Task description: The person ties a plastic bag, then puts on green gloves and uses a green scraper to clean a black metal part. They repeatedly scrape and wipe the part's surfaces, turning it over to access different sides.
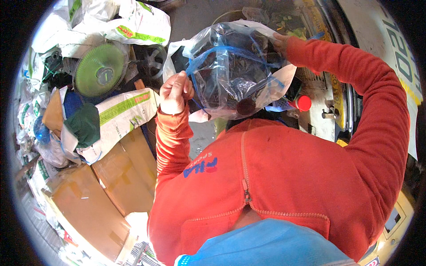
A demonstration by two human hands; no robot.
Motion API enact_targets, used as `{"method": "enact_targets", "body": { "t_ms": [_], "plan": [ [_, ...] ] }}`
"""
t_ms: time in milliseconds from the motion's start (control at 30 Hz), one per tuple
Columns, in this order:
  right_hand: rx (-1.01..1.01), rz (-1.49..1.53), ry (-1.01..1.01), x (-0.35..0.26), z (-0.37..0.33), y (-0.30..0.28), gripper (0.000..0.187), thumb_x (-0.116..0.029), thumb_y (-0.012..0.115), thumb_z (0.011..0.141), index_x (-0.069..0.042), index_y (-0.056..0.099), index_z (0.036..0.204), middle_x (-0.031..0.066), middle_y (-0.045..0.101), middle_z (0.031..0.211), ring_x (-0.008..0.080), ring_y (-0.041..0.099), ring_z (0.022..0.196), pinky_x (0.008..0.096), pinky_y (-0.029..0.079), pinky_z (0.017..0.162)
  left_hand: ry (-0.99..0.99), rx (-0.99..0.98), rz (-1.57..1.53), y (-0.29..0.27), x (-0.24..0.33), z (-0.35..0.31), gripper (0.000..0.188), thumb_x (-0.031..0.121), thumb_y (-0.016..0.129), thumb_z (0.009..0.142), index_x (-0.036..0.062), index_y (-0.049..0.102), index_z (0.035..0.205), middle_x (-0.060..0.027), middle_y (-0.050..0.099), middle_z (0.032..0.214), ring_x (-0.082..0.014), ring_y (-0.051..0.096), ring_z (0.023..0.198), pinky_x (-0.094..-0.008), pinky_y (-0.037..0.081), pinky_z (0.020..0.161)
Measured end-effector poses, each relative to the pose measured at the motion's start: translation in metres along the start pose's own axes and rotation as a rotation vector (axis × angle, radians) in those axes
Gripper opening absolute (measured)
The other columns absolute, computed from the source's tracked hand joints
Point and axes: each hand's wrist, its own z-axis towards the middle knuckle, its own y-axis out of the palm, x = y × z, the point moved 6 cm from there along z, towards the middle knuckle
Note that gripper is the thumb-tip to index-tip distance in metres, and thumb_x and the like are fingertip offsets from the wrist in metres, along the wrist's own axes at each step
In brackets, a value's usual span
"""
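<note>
In front of my chest a large clear plastic bag [235,86] hangs with its mouth spread wide, a white translucent rim [202,40] folded outward around it. Blue plastic strips [222,49] run across the opening and down the bag's sides. My left hand [176,92] is closed in a pinch at the bag's left edge, where a blue strip meets the fingertips. On the far right side, my right hand [280,45] grips the rim, with its fingers partly hidden by the plastic. A dark round thing [246,106] shows at the bag's near side; its kind is unclear.
At the left stand a green fan [100,70], white printed sacks [128,108] and a dark green cloth [84,126]. Brown cardboard boxes [84,199] lie nearer. A red cap [304,103] sits right of the bag, beside a yellow-edged metal machine frame [336,97].
</note>
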Motion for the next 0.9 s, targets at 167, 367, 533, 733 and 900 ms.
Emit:
{"method": "enact_targets", "body": {
  "t_ms": [167,367,533,733,900],
  "plan": [
    [0.325,0.071,0.108,0.022,-0.015,-0.044,0.024,-0.028,0.050,0.085,-0.011,0.060,0.098,0.0053,0.058,0.093,0.0206,0.053,0.092,0.0385,0.039,0.090,-0.061,0.030,0.140,0.001,-0.014,0.016,0.035,0.021,0.046,0.094,0.0093,0.042,0.061,0.0015,0.035,0.053,-0.0092,0.029,0.044,-0.0250,0.023,0.041],
    [0.663,0.406,0.430,0.063,-0.095,-0.129,0.023,-0.011,0.054,0.080,-0.013,0.064,0.100,0.0007,0.062,0.096,0.0177,0.055,0.095,0.0398,0.036,0.095,-0.085,-0.067,0.104,0.007,-0.018,0.029,0.035,0.021,0.050,0.093,0.0076,0.046,0.061,0.0010,0.040,0.052,-0.0081,0.033,0.041,-0.0235,0.026,0.040],
    [1.330,1.938,1.313,0.023,-0.182,-0.062,0.021,-0.008,0.050,0.088,-0.006,0.060,0.106,0.0046,0.061,0.104,0.0128,0.058,0.089,0.0274,0.045,0.078,-0.120,-0.024,0.136,0.004,-0.023,0.031,0.035,0.021,0.049,0.093,0.0082,0.045,0.061,0.0011,0.039,0.052,-0.0085,0.033,0.041,-0.0235,0.026,0.040],
    [1.125,2.664,1.056,-0.062,-0.013,0.033,0.028,-0.019,0.051,0.090,-0.003,0.055,0.113,0.0054,0.062,0.100,0.0181,0.058,0.090,0.0320,0.048,0.078,-0.169,0.047,0.152,-0.001,-0.019,0.031,0.034,0.021,0.048,0.093,0.0102,0.042,0.061,0.0018,0.036,0.051,-0.0092,0.031,0.042,-0.0244,0.026,0.040],
    [1.581,2.866,1.369,-0.053,-0.041,0.059,0.022,-0.024,0.051,0.091,-0.006,0.055,0.100,0.0097,0.060,0.090,0.0201,0.057,0.080,0.0337,0.048,0.073,-0.204,0.088,0.162,0.000,-0.010,0.027,0.033,0.021,0.048,0.092,0.0103,0.042,0.062,0.0018,0.035,0.052,-0.0097,0.031,0.043,-0.0252,0.027,0.041]
  ]
}}
